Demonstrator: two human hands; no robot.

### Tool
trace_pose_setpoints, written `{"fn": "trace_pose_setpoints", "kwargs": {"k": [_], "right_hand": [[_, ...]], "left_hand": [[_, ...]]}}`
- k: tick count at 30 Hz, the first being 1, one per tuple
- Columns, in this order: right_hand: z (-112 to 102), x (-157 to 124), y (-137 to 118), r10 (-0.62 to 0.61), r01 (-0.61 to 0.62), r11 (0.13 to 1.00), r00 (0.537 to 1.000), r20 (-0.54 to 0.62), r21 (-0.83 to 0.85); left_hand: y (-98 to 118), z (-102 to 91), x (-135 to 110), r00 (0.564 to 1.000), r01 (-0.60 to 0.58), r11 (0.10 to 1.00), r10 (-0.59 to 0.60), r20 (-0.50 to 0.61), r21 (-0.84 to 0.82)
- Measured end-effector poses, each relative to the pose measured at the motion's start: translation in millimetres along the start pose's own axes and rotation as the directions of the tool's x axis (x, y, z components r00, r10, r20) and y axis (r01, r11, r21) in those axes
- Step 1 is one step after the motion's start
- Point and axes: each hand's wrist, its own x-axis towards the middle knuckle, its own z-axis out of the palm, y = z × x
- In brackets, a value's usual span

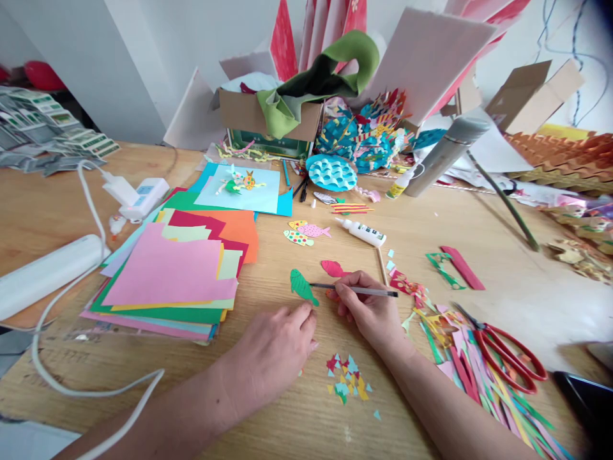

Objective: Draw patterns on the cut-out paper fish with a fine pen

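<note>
A green paper fish (301,283) with dark lines drawn on it lies flat on the table. My left hand (282,338) rests beside it, fingers curled together and fingertips at the tail, seemingly pinning it down. Pinched in my right hand (361,303) is a slim pen (368,291), its tip reaching the fish's edge. Just above my right fingers lies a red paper fish (334,268); a small orange piece (330,293) is partly hidden under them. Farther back, several decorated fish sit together, among them a pink dotted fish (315,230).
Coloured paper (165,271) is stacked at left, near a white cable (57,383). Paper bits (347,377) lie between my forearms. Red-handled scissors (507,354) rest on paper strips (483,377) at right. A glue bottle (364,232) and a thermos (447,156) are farther back.
</note>
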Motion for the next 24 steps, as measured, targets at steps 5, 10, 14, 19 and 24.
{"fn": "trace_pose_setpoints", "kwargs": {"k": [5, 10, 14, 19, 24], "right_hand": [[0.3, -0.7, -0.3, -0.008, 0.008, 1.0, 1.0, 0.009, -0.005], [0.2, -0.8, 0.3, -0.007, 0.007, 1.0, 1.0, 0.015, -0.007], [-0.3, -0.7, 0.8, -0.005, 0.005, 1.0, 1.0, 0.015, -0.007], [-1.0, -2.3, 1.6, -0.003, 0.003, 1.0, 1.0, 0.023, 0.001], [-0.4, -2.5, 0.7, 0.018, -0.019, 1.0, 1.0, 0.012, 0.011]], "left_hand": [[-0.5, -2.3, 0.8, 1.0, 0.0, 1.0, 0.0, 0.02, 0.006], [-0.2, -3.2, 0.4, 1.0, -0.001, 1.0, 0.0, 0.025, 0.018], [0.2, -2.0, 0.0, 1.0, -0.007, 1.0, 0.007, 0.018, 0.021], [-0.7, -0.4, 0.7, 1.0, -0.006, 1.0, 0.006, 0.002, 0.017], [-0.5, 0.0, -0.9, 1.0, -0.008, 1.0, 0.008, 0.001, 0.022]]}}
